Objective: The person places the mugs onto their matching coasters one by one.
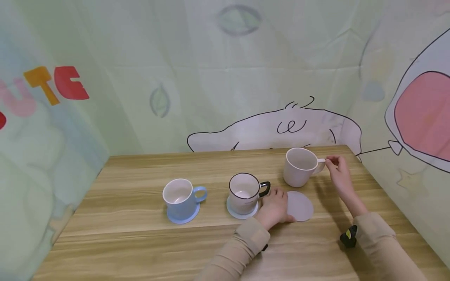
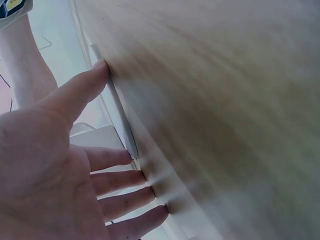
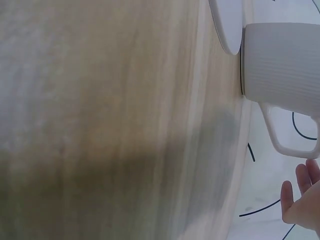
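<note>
A white mug (image 1: 299,168) with ribbed sides is at the back right, its handle toward my right hand (image 1: 339,174). The fingertips of that hand pinch the handle's outer edge; the right wrist view shows the handle (image 3: 285,145) with the fingers beside it and the thumb out of sight. My left hand (image 1: 274,205) spreads around a round pale-grey coaster (image 1: 300,207) lying in front of this mug. In the left wrist view the thumb and index finger touch the coaster's edge (image 2: 121,117), fingers fairly straight, other fingertips on the table.
A white mug with black rim and handle (image 1: 243,195) stands on a pale-blue coaster (image 1: 242,215), close to my left hand. Farther left, a light-blue mug (image 1: 180,203) sits on a blue coaster (image 1: 183,219). A printed cloth (image 1: 225,97) hangs behind the wooden table (image 1: 140,249).
</note>
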